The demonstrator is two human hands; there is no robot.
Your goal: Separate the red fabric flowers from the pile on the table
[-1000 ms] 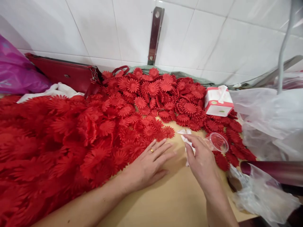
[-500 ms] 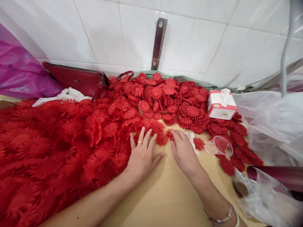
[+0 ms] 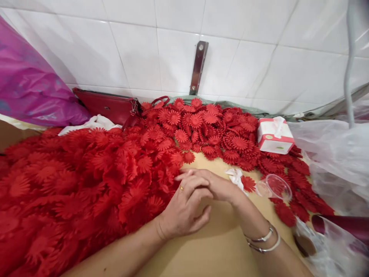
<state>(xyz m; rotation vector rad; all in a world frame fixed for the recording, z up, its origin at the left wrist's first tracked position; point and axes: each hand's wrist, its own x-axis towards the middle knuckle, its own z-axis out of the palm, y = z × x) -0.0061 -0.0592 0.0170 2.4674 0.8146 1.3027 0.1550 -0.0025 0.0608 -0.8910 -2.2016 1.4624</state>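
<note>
Red flower-shaped pieces [image 3: 141, 165] with narrow petals lie in a large heap on the left and middle of the table. My left hand [image 3: 184, 207], with a gold ring, is above the table at the heap's right edge. Its fingers are loosely bent and apart, and nothing shows in them. My right hand [image 3: 215, 184] reaches leftward behind it, the two hands overlapping. The right fingers are stretched out to the heap's edge; their tips are partly covered by my left hand. One loose red flower [image 3: 248, 184] lies right of my right wrist, beside a crumpled white tissue [image 3: 235, 177].
A tissue box [image 3: 275, 139] stands among more flowers at the back right. Near it is a clear plastic cup [image 3: 278, 187] on its side. Plastic sheeting [image 3: 334, 161] covers the right. A red handbag [image 3: 106, 104] and purple bag [image 3: 34, 80] sit back left, against the tiled wall [image 3: 173, 54].
My right hand has swept left behind my left hand. The few flowers between the hands have shifted left toward the heap. My left hand has lifted and curled its fingers. The view has tilted slightly.
</note>
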